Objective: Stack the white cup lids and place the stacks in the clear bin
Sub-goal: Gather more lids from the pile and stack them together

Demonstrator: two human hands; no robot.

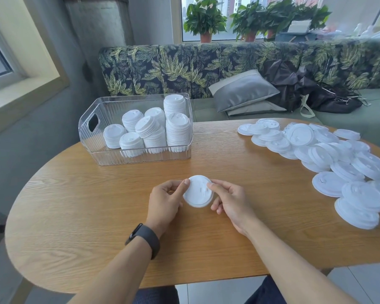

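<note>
A white cup lid (198,191) is sitting between both hands, low over the middle of the wooden desk (97,205). The left hand (166,199) is pinching its left edge, and the right hand (229,199) is pinching its right edge. At the desk's far left, the clear bin (90,137) is holding several stacks of lids (154,128). Loose lids (329,159) are lying overlapped in a wide heap along the right side.
</note>
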